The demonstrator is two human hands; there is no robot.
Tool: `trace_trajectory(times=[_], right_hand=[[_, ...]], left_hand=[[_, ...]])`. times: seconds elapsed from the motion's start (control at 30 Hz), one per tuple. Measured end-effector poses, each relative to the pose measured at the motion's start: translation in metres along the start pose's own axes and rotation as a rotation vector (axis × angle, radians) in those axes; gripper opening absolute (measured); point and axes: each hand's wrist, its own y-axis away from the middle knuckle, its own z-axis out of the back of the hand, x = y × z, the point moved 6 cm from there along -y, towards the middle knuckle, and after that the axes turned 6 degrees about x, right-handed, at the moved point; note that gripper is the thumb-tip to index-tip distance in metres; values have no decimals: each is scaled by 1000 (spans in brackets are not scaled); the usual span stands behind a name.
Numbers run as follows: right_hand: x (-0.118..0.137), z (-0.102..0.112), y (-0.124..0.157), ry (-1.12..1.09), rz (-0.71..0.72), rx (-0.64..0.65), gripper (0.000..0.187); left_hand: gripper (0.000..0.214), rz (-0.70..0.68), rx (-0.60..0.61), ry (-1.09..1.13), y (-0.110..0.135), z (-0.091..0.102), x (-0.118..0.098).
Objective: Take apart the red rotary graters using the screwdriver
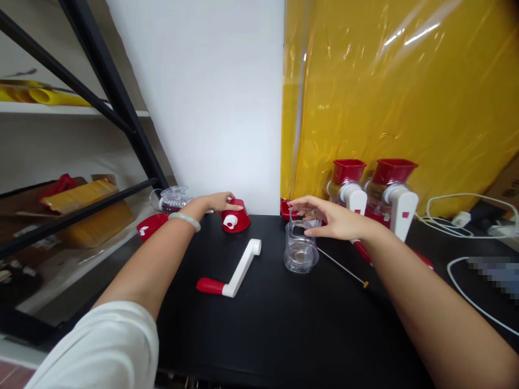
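Observation:
My left hand point(221, 201) reaches to a red cup-shaped grater part point(240, 219) with a white knob on its side. The thumb lies along its top and the other fingers curl behind it, partly hidden. My right hand point(328, 217) curls round the upper part of a clear plastic grater body point(300, 254) standing on the black table point(259, 335). Between the two hands lies a white crank handle point(241, 270) with a red grip point(211, 286). Just right of the clear body, a thin metal rod point(343, 267) with a yellowish end rests on the table.
Two assembled rotary graters point(391, 186) with red hoppers stand at the right rear. Another red part point(152, 224) and a clear part point(175, 197) lie at the left rear. White cables point(458, 227) run along the right. A black-framed shelf point(133, 129) borders the left.

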Motion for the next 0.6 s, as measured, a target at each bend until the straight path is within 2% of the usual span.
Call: trace_trajectory(times=[0.07,0.13,0.27,0.6], right_hand=[[0,1,1,9,4,1,66],[1,2,1,12,11,2,66],[-2,0,0,9,6,14,65],[2,-5,-3,103,9,25,63]], left_hand=[[90,35,67,-45,0,0,4],[92,61,78,-52,1,4,8],[92,67,32,-117,2,8,13],[81,4,-88,-266,4,4,3]])
